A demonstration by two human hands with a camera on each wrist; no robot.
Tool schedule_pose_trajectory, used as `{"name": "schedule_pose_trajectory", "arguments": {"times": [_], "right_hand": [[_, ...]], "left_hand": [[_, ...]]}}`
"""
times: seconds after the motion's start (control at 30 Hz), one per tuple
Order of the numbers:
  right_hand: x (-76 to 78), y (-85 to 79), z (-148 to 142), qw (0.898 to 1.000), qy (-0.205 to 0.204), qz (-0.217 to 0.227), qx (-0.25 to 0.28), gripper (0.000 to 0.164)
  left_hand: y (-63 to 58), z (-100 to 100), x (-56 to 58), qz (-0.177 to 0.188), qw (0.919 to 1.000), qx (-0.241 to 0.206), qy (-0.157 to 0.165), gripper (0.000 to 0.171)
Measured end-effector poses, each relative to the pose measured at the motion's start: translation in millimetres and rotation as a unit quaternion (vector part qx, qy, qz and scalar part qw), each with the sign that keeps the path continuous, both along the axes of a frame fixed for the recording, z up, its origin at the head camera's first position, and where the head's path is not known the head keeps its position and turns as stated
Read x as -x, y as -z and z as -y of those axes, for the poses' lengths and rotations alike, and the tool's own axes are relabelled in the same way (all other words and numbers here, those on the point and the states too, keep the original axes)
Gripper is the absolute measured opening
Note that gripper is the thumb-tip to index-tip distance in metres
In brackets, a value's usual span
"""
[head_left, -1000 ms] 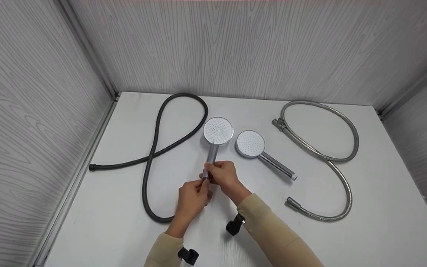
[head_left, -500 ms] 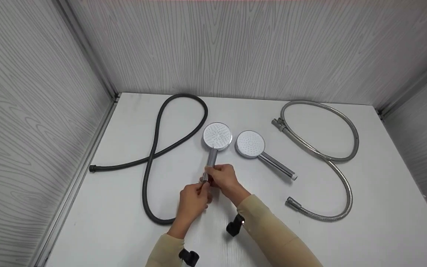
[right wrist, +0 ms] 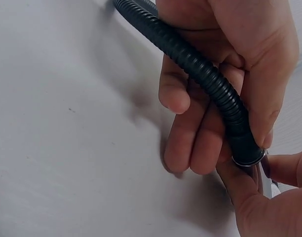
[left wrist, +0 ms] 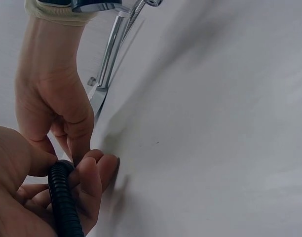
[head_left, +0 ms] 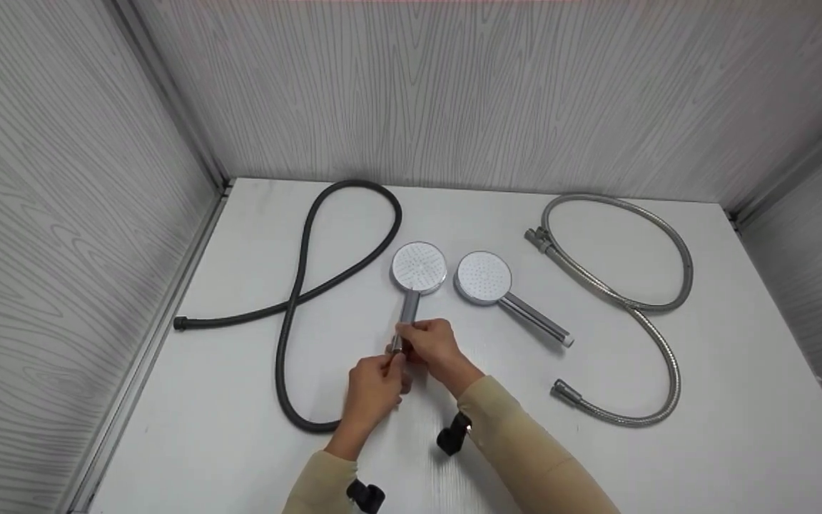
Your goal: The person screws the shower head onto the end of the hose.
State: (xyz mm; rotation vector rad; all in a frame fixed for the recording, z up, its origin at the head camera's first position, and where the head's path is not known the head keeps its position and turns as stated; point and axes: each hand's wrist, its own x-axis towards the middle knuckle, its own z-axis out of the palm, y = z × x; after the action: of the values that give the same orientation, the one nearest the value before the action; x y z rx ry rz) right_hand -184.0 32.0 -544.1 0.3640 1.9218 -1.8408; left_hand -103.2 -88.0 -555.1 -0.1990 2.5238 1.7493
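Left to right: looped black hose (head_left: 303,258), round silver shower head (head_left: 419,268), second round silver shower head (head_left: 483,277), silver metal hose (head_left: 627,305).

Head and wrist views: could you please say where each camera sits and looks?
Head: on the head, forward and down at the table; left hand, right hand, sleeves show.
Left wrist: on that wrist, facing the black hose; both hands, one sleeve show.
Right wrist: on that wrist, facing the black hose's end; both hands show.
Both wrist views share the black hose.
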Motion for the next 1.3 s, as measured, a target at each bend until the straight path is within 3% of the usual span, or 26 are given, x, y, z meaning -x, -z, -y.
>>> {"name": "schedule_pose_trajectory", "arguments": {"times": [0.3,0.53,0.67,0.77,0.83,1.0,1.3], "right_hand": [[1.2,2.0,-7.6,0.999,-0.023,0.001,0.023,0.025],[0.6,-7.3,-17.0,0.996,-0.072,-0.02,-0.042,0.035],[-3.1,-11.9,-22.1,0.994,-0.074,-0.035,-0.072,0.039],[-6.2,-13.0,-28.1,0.992,-0.066,-0.048,-0.091,0.04],[-7.7,-14.3,-33.1,0.992,-0.056,-0.056,-0.093,0.039],[-9.1,-21.0,-48.0,0.993,-0.027,-0.079,-0.079,0.039],[-9.1,-30.2,-75.2,0.992,0.007,-0.105,-0.072,0.04]], "left_hand": [[3.5,-1.0,0.0,-0.004,0.9998,0.02,-0.004,0.036],[2.0,0.0,0.7,-0.011,0.9996,0.024,-0.007,0.036],[0.7,0.5,-0.5,-0.013,0.9993,0.035,-0.003,0.036],[-1.4,-0.6,-2.4,-0.026,0.9965,0.079,0.006,0.036],[-3.1,-1.6,-3.3,-0.043,0.9909,0.127,0.009,0.036],[-5.0,-3.6,-5.4,-0.082,0.9669,0.242,0.004,0.043],[-5.7,-6.0,-6.1,-0.133,0.9331,0.334,-0.005,0.049]]}}
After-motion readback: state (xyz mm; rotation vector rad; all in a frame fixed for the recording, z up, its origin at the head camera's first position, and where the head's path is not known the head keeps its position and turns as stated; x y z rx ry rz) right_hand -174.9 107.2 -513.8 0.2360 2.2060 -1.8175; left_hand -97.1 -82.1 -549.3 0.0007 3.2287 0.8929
